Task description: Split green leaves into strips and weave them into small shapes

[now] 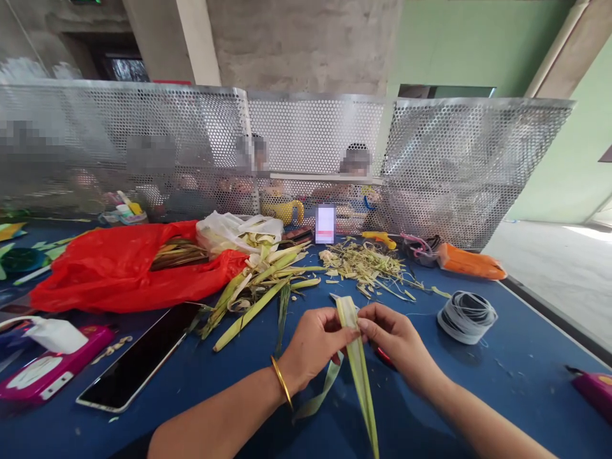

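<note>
My left hand, with a gold bangle at its wrist, pinches a long pale green leaf strip near its upper end. The strip hangs down toward the bottom edge of the view. My right hand is closed at the strip's right edge, thumb and fingertips together there. A second, thinner pale strip curls below my left hand. Something red shows partly behind my right hand, and a pointed tip shows above the left fingers; whether they belong together is hidden.
Plant stalks and shredded trimmings lie ahead, beside a red plastic bag. A spool of clear line stands right. On the left are a dark-screened phone and a magenta power bank. A perforated metal screen runs behind, people beyond it.
</note>
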The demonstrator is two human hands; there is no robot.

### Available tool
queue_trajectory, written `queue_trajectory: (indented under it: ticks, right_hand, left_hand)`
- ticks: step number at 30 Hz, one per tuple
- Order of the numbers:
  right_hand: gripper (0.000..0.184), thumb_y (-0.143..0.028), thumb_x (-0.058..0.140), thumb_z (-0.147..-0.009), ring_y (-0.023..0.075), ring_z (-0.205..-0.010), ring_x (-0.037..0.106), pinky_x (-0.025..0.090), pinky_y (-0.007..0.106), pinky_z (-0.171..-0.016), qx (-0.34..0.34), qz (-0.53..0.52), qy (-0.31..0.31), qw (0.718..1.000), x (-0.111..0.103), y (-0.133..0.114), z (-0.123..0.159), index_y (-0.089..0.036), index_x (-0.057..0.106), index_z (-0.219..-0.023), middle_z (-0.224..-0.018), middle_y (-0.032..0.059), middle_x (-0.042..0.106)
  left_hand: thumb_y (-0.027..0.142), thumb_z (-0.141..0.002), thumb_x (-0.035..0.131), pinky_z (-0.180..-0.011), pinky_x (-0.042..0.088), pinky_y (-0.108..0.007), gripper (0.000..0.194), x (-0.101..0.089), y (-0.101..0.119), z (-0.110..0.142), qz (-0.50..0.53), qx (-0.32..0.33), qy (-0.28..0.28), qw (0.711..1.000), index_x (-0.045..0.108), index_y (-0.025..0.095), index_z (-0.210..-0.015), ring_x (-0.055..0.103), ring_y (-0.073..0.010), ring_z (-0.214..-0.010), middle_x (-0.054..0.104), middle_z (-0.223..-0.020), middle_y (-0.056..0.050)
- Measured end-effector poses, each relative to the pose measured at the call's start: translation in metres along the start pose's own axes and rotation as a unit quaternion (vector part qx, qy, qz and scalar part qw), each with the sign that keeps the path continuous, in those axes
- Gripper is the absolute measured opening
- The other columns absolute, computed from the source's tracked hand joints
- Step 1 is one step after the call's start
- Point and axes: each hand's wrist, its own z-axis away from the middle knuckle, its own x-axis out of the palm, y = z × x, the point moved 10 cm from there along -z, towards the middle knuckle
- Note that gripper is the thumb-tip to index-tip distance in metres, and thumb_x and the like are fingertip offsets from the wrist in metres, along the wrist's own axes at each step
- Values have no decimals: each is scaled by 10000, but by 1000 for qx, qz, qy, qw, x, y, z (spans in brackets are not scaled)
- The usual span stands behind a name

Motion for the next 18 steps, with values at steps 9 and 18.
queue_trajectory:
  ticks: [9, 18]
  right_hand:
    - [284, -422, 742, -721, 64, -515, 412, 311, 183, -487, 80, -183, -8, 980, 5, 15, 3, -163, 635, -677, -585, -36, 525]
    - [243, -369, 752, -703, 72, -512, 433, 333, 189, -491, 99, -222, -4, 970, 8, 17, 3, -163, 630, -658, -570, -30, 540]
  left_hand:
    - [336, -673, 727, -480, 411, -190, 198, 6, -10, 1, 35, -33, -29, 998, 691, 153, -737, 558, -120, -591, 663, -693, -24]
    - [367, -674, 742, -494, 393, -179, 235, 5, -17, -2, 89, -54, -32, 994, 679, 148, -729, 543, -101, -578, 664, -696, -38]
